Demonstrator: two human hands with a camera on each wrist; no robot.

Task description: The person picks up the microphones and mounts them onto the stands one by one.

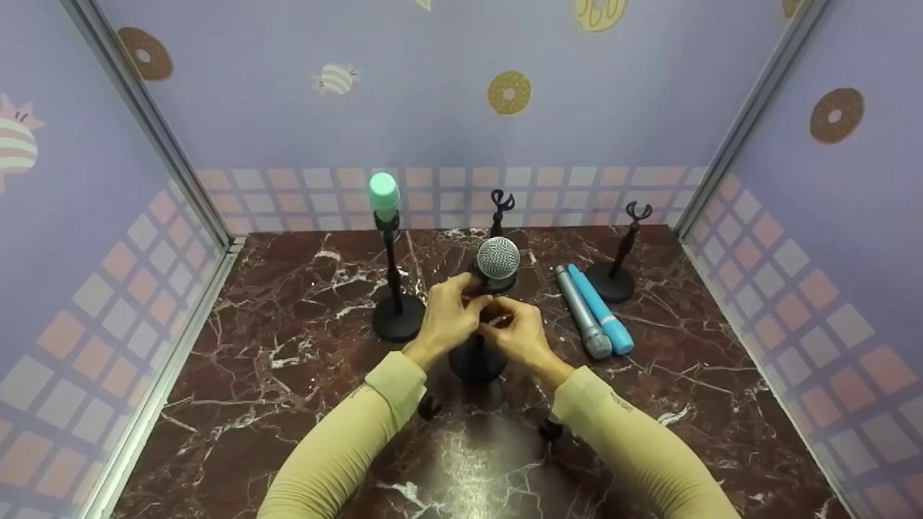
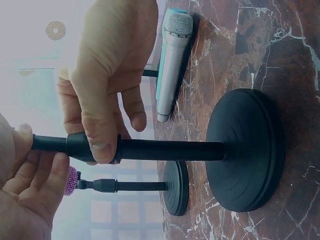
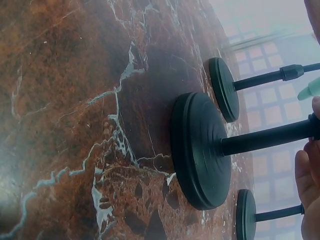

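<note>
On the glossy, white-veined desk, a smooth black stand stands upright on a round base moulded with shallow rings, the left hand pinching its slender upper pole and the right hand gripping the thicker collar below. Only the head view shows the silver mesh-headed microphone above both hands, whereas the left wrist view alone reveals a grainy pink mesh ball beyond them.

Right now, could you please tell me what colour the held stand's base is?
The base is black, clearest in the left wrist view.
</note>
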